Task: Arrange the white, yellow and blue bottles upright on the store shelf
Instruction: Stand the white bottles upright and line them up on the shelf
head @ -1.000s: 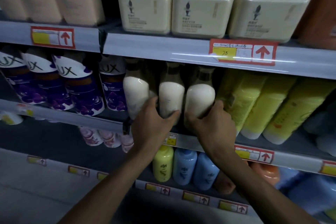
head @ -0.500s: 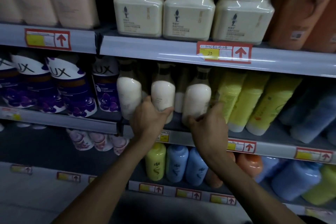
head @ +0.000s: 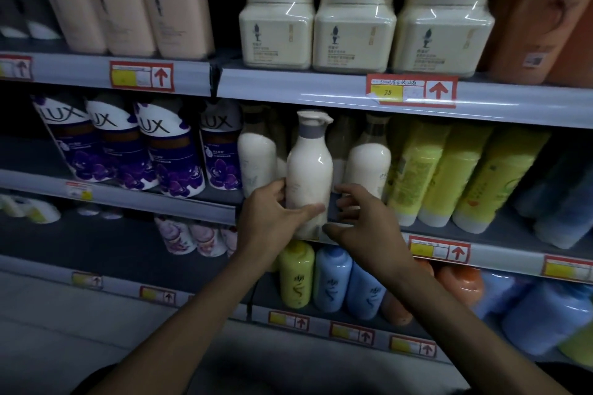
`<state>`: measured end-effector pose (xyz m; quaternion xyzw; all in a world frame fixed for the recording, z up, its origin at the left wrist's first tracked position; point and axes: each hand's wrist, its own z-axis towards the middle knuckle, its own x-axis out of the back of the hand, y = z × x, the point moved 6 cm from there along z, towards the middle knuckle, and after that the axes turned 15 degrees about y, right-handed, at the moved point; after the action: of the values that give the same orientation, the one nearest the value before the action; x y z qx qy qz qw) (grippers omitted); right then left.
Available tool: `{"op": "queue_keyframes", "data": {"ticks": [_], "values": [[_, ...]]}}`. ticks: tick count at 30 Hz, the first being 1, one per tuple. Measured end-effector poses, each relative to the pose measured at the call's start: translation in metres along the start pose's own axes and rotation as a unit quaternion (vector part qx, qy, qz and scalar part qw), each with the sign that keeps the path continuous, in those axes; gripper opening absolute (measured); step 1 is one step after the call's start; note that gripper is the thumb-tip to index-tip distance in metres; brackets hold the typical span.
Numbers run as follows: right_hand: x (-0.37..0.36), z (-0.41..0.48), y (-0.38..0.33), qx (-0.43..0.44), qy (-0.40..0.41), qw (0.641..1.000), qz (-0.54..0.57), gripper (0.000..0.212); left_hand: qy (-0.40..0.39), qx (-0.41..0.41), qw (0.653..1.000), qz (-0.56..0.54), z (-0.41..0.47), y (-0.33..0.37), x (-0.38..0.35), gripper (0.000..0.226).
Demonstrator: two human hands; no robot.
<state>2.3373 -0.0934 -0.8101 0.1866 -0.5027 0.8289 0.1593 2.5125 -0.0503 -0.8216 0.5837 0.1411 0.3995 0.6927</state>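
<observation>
My left hand (head: 272, 214) grips the lower part of a white bottle (head: 308, 167) with a grey collar, held upright at the front edge of the middle shelf (head: 500, 242). My right hand (head: 361, 224) hovers just right of that bottle's base, fingers loosely curled and holding nothing. Two more white bottles stand behind, one to the left (head: 256, 160) and one to the right (head: 369, 163). Yellow bottles (head: 449, 173) lean on the shelf further right. Dark blue bottles (head: 564, 202) lie at the far right.
Purple LUX bottles (head: 122, 147) fill the middle shelf's left part. Cream jars (head: 353, 29) and peach bottles (head: 128, 0) stand on the upper shelf. Below, a yellow bottle (head: 296, 274), blue bottles (head: 332, 279) and orange ones (head: 459, 285) stand. Price tags line the shelf edges.
The middle white bottle has come forward and up in my left hand, away from the row. My right hand has left the right white bottle and moved toward the held bottle's base.
</observation>
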Motion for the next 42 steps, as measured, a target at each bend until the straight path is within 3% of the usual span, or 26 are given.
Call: {"op": "queue_keyframes", "data": {"ticks": [3, 7, 11, 15, 24, 29, 42], "values": [[-0.008, -0.003, -0.004, 0.001, -0.056, 0.998, 0.021, 0.076, -0.021, -0.018, 0.999, -0.018, -0.007, 0.004, 0.001, 0.072], [-0.003, -0.001, 0.001, -0.009, -0.019, 0.998, 0.067, 0.078, -0.059, -0.037, 0.997, -0.019, -0.014, 0.015, -0.004, 0.073], [0.012, -0.001, 0.022, -0.029, 0.001, 0.998, 0.047, 0.081, -0.125, -0.026, 0.991, -0.039, -0.019, 0.020, -0.014, 0.023], [0.027, -0.005, 0.038, -0.046, -0.013, 0.998, 0.037, 0.081, -0.090, -0.015, 0.996, -0.006, -0.003, 0.002, -0.026, 0.012], [0.050, -0.015, 0.051, -0.069, -0.016, 0.997, 0.035, 0.083, 0.112, -0.009, 0.979, 0.169, 0.045, -0.024, -0.059, 0.040], [0.051, -0.011, 0.051, -0.077, -0.004, 0.996, 0.047, 0.083, 0.135, 0.004, 0.966, 0.222, 0.050, -0.025, -0.079, 0.037], [0.059, -0.004, 0.057, -0.088, 0.015, 0.995, 0.035, 0.082, 0.189, 0.017, 0.944, 0.271, 0.073, -0.032, -0.089, 0.060]]}}
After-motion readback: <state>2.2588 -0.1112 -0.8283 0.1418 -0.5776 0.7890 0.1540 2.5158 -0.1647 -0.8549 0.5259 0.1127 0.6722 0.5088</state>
